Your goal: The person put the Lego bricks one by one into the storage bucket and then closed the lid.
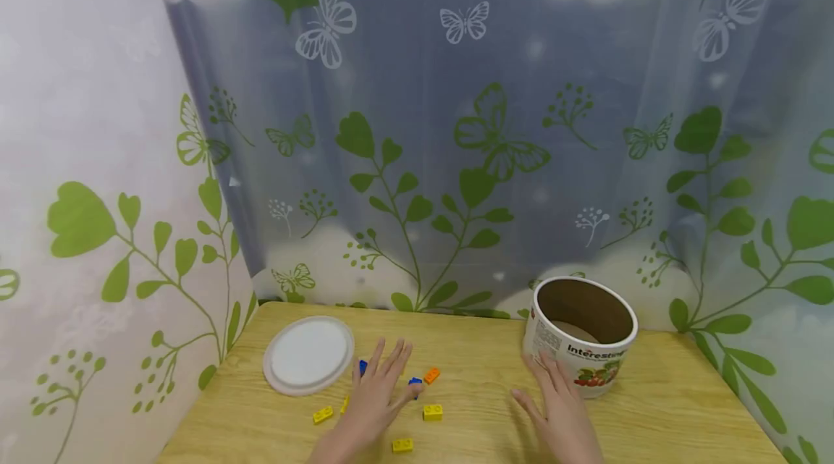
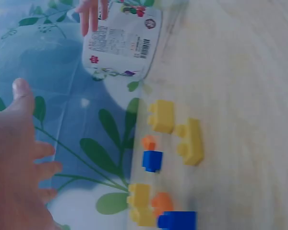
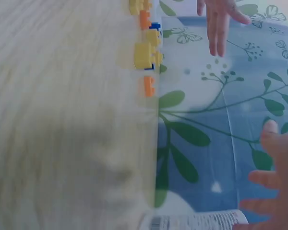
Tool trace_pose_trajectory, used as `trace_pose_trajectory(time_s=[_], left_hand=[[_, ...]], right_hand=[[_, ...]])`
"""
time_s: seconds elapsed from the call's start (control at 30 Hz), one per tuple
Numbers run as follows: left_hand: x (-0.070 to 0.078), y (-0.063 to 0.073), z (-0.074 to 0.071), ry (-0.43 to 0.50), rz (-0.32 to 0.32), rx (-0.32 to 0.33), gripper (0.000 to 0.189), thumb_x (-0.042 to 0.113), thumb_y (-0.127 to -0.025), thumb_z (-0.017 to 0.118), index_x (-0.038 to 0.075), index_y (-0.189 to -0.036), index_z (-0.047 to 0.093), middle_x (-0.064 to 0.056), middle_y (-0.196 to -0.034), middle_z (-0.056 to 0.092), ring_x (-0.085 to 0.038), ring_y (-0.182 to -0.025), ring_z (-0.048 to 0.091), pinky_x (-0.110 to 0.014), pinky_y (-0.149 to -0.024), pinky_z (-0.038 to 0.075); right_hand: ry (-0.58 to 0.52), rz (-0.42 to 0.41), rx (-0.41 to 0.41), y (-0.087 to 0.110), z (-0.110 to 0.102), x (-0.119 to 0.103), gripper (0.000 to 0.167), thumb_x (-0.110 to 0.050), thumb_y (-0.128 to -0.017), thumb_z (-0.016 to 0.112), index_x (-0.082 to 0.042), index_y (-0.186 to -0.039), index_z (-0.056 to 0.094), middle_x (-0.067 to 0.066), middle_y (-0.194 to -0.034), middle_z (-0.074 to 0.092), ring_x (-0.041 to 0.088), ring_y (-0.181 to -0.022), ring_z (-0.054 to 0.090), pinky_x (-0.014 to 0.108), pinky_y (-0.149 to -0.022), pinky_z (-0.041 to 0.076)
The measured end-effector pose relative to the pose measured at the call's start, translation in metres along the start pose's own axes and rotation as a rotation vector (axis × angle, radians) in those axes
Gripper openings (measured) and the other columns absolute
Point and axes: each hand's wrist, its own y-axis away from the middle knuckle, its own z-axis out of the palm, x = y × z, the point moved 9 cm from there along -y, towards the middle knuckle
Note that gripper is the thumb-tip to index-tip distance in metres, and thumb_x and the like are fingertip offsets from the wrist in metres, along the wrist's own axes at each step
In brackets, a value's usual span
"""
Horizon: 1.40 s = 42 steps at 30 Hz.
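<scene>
My left hand (image 1: pixel 376 395) is spread above the building bricks, fingers extended and holding nothing. Around it lie yellow bricks (image 1: pixel 433 412), blue bricks (image 1: pixel 415 382) and an orange brick (image 1: pixel 432 376); the hand hides part of the group in the head view. My right hand (image 1: pixel 559 413), also with fingers extended, is in front of the round printed tub (image 1: pixel 580 355), and its fingertips overlap the tub's lower left wall. In the left wrist view, more bricks show, including a blue brick (image 2: pixel 152 161) beside a small orange one (image 2: pixel 149 142).
A round white lid (image 1: pixel 309 354) lies at the left back of the wooden table (image 1: pixel 482 355). Behind the table's back edge hangs a curtain (image 1: pixel 417 196) with leaf and butterfly prints. The tub stands upright at the right back with its top uncovered.
</scene>
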Motion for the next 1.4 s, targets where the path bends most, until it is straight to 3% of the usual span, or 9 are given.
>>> trace_pose_trajectory(time_s=[0.13, 0.27, 0.4, 0.5, 0.7, 0.87, 0.97, 1.2, 1.4], left_hand=[[0.010, -0.014, -0.013, 0.108, 0.055, 0.030, 0.063, 0.050, -0.105, 0.046, 0.010, -0.154, 0.043, -0.013, -0.156, 0.044, -0.043, -0.150, 0.025, -0.081, -0.111, 0.011], [0.027, -0.027, -0.026, 0.155, 0.117, 0.083, 0.058, 0.046, -0.107, 0.046, 0.009, -0.151, 0.049, -0.012, -0.152, 0.050, -0.042, -0.148, 0.031, -0.075, -0.115, 0.015], [0.047, -0.043, -0.032, 0.161, 0.172, 0.131, 0.053, 0.042, -0.107, 0.047, 0.009, -0.150, 0.050, -0.011, -0.151, 0.051, -0.040, -0.147, 0.033, -0.072, -0.117, 0.018], [0.064, -0.058, -0.029, 0.164, 0.211, 0.150, 0.051, 0.038, -0.107, 0.049, 0.010, -0.150, 0.049, -0.012, -0.153, 0.049, -0.038, -0.147, 0.033, -0.070, -0.117, 0.021], [0.095, -0.088, -0.012, 0.142, 0.282, 0.141, 0.053, 0.037, -0.107, 0.050, 0.009, -0.152, 0.046, -0.012, -0.156, 0.045, -0.038, -0.148, 0.032, -0.070, -0.116, 0.023], [0.117, -0.112, 0.009, 0.109, 0.274, 0.073, 0.058, 0.044, -0.107, 0.047, 0.012, -0.155, 0.041, -0.008, -0.160, 0.039, -0.031, -0.152, 0.025, -0.066, -0.120, 0.018], [0.129, -0.126, 0.021, 0.055, 0.283, 0.066, 0.061, 0.048, -0.107, 0.044, 0.012, -0.156, 0.040, -0.006, -0.160, 0.039, -0.029, -0.153, 0.024, -0.064, -0.121, 0.018], [0.149, -0.158, 0.055, -0.075, 0.303, 0.035, 0.067, 0.051, -0.106, 0.043, 0.010, -0.158, 0.036, -0.009, -0.163, 0.034, -0.035, -0.153, 0.023, -0.065, -0.120, 0.019], [0.157, -0.174, 0.083, -0.154, 0.272, -0.062, 0.068, 0.054, -0.105, 0.041, 0.014, -0.159, 0.033, -0.004, -0.165, 0.030, -0.029, -0.154, 0.020, -0.066, -0.120, 0.015]], right_hand=[[-0.059, -0.082, 0.171, -0.003, -0.034, 0.001, 0.049, -0.029, -0.096, 0.070, -0.006, -0.139, 0.061, 0.021, -0.142, 0.056, 0.047, -0.125, 0.054, 0.066, -0.098, 0.046], [-0.060, -0.116, 0.293, -0.006, -0.066, 0.012, 0.042, -0.023, -0.096, 0.071, -0.005, -0.134, 0.064, 0.018, -0.135, 0.063, 0.042, -0.117, 0.059, 0.061, -0.086, 0.053], [-0.052, -0.105, 0.313, -0.014, -0.091, 0.029, 0.043, -0.024, -0.098, 0.068, -0.005, -0.136, 0.061, 0.020, -0.139, 0.059, 0.047, -0.126, 0.051, 0.067, -0.090, 0.047], [-0.032, -0.084, 0.299, -0.024, -0.106, 0.048, 0.045, -0.029, -0.101, 0.064, -0.004, -0.139, 0.058, 0.023, -0.143, 0.054, 0.050, -0.129, 0.047, 0.070, -0.089, 0.045], [0.038, -0.067, 0.281, -0.039, -0.126, 0.088, 0.053, -0.036, -0.102, 0.061, 0.003, -0.139, 0.055, 0.030, -0.144, 0.049, 0.055, -0.128, 0.043, 0.071, -0.099, 0.037], [0.115, -0.086, 0.248, -0.045, -0.129, 0.112, 0.058, -0.037, -0.103, 0.060, 0.005, -0.141, 0.051, 0.033, -0.147, 0.043, 0.058, -0.131, 0.037, 0.074, -0.102, 0.031], [0.164, -0.077, 0.184, -0.049, -0.124, 0.124, 0.063, -0.040, -0.103, 0.058, 0.005, -0.145, 0.046, 0.032, -0.150, 0.039, 0.057, -0.135, 0.033, 0.077, -0.101, 0.030], [0.247, -0.007, -0.017, -0.056, -0.102, 0.154, 0.077, -0.054, -0.105, 0.046, 0.001, -0.157, 0.031, 0.026, -0.161, 0.027, 0.049, -0.148, 0.020, 0.078, -0.107, 0.022], [0.249, -0.013, -0.054, -0.057, -0.096, 0.165, 0.074, -0.052, -0.105, 0.045, -0.002, -0.158, 0.030, 0.023, -0.162, 0.028, 0.047, -0.149, 0.020, 0.077, -0.110, 0.018]])
